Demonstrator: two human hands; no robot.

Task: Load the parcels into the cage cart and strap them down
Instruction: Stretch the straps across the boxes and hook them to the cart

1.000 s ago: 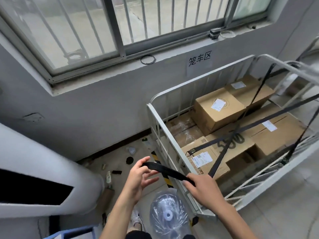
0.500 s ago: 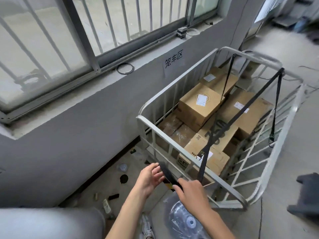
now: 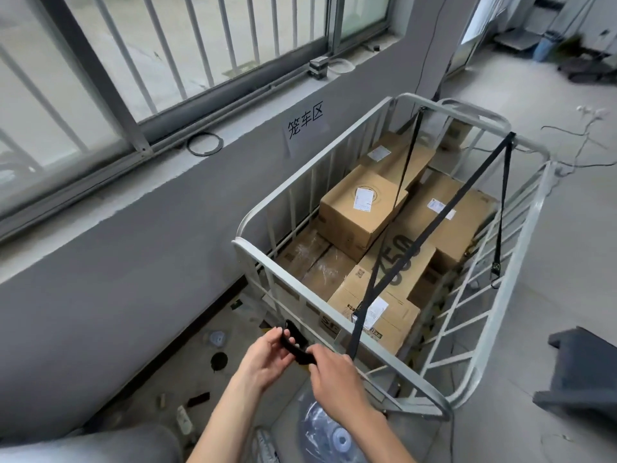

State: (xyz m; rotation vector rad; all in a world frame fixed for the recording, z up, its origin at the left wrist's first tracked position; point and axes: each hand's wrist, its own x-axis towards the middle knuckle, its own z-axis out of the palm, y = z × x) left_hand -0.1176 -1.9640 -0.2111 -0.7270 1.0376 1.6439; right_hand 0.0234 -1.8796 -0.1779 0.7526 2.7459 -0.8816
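Note:
A white metal cage cart (image 3: 302, 282) stands by the grey wall and holds several brown cardboard parcels (image 3: 360, 212). Two black straps (image 3: 444, 212) run from the far rail across the parcels and cross low over them. One strap comes over the near rail and down to my hands. My left hand (image 3: 267, 359) and my right hand (image 3: 334, 379) both pinch its free end (image 3: 293, 344) just outside the cart's near rail. A strap tail with a hook (image 3: 496, 272) hangs inside the right side.
A barred window with a sill runs along the wall at left. Small litter lies on the floor by the wall (image 3: 218, 360). A clear plastic bottle (image 3: 330, 436) lies below my hands. A dark grey object (image 3: 581, 375) sits at right; cables trail at back right.
The view has swung right and drawn back, showing the whole cart. My hands have come closer together on the strap end, which now looks shorter and bunched between them.

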